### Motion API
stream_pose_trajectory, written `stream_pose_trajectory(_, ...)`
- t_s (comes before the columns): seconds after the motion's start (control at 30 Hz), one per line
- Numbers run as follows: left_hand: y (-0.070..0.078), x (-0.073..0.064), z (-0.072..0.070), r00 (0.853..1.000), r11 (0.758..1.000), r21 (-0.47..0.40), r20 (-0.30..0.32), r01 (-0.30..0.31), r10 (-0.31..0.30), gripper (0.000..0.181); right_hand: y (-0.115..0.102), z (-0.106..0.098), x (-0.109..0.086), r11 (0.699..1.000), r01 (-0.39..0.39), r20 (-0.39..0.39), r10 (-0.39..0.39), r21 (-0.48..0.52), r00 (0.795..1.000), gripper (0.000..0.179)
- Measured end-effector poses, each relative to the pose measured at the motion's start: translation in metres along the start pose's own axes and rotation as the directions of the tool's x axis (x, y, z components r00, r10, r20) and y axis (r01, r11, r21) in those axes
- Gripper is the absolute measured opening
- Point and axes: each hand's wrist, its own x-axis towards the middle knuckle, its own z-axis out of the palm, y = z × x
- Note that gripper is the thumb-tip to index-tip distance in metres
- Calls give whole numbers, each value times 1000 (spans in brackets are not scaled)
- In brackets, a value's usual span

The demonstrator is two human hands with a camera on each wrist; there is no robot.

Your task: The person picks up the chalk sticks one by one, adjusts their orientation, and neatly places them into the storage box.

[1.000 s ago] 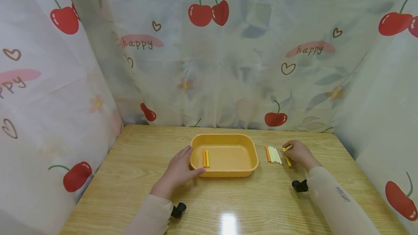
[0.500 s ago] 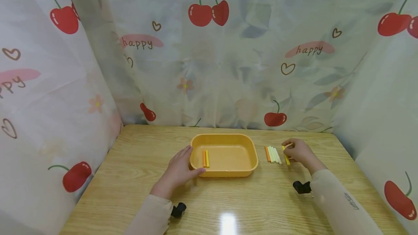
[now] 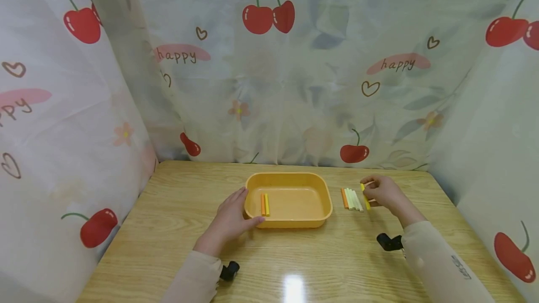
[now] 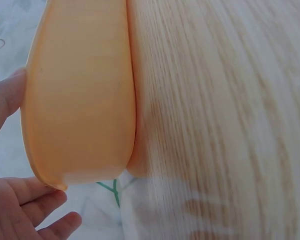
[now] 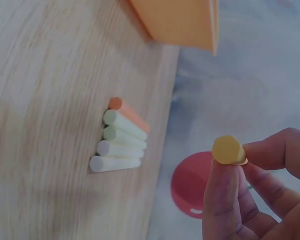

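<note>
My left hand (image 3: 229, 216) holds the left end of a yellow-orange plastic tray (image 3: 301, 202), thumb at the front rim and fingers along the side. In the left wrist view, fingertips touch the tray's rim (image 4: 32, 160). An orange chalk stick (image 3: 263, 205) and a yellow chalk stick (image 3: 267, 205) lie side by side in the tray's left part. Right of the tray, my right hand (image 3: 384, 195) pinches another yellow chalk stick (image 5: 227, 150) between thumb and fingers. The right wrist view shows this stick end-on, raised off the table.
Between tray and right hand, an orange chalk stick (image 5: 127, 115) and several pale chalk sticks (image 5: 122, 148) lie in a row on the wooden table (image 3: 181, 191). A cherry-printed curtain (image 3: 278, 83) stands behind the table and along both sides.
My right hand has raised the yellow chalk stick and shifted it slightly left and away from me. The left hand and the tray stay in place.
</note>
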Motion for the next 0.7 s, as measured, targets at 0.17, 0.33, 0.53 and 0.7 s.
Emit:
stream_pose_trajectory(0.17, 0, -1, -1, 1000, 1000, 12, -5, -5, 5, 104, -11, 1, -4, 1000, 25, -10, -25, 6, 1000, 39)
stream_pose_trajectory(0.33, 2, -1, -2, 1000, 1000, 28, -11, -12, 13, 104, -23, 4, -10, 998, 60, -5, -60, 10, 998, 40)
stream_pose_trajectory(0.53, 2, -1, -2, 1000, 999, 45, -9, -16, 16, 105, -37, 9, -14, 996, 85, -1, -85, 34, 996, 40)
stream_pose_trajectory(0.7, 2, -1, -2, 1000, 998, 53, -14, -22, 22, 105, -48, 12, -16, 993, 106, 1, -106, 48, 994, 41)
